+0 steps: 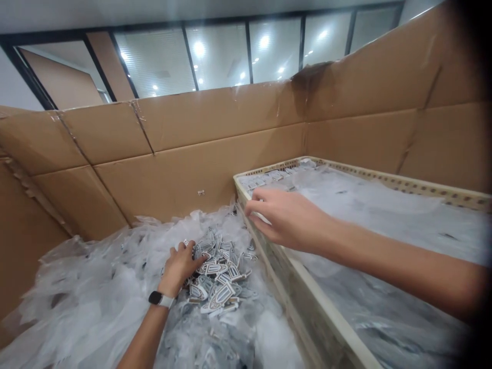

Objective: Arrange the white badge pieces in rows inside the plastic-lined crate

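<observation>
My left hand (180, 265), with a watch (160, 299) on its wrist, reaches into a heap of small flat arch-shaped pieces (221, 279). These are white and grey with dark outlines. Its thumb is spread from the fingers, which rest at the heap's left side; a small piece shows by the fingertips. Over the near left rim of a cream plastic basket (323, 302) is my right hand (279, 215), its fingers curled towards the thumb. Whatever it may hold is hidden. Rows of similar pale pieces (265, 178) lie in the basket's far left corner.
Tall cardboard walls (215, 138) enclose the space at the back and sides. Crumpled translucent plastic bags (96, 297) spread around the heap. White translucent sheeting (369, 205) covers much of the basket's contents. Framed glass panes (219, 54) stand beyond the cardboard.
</observation>
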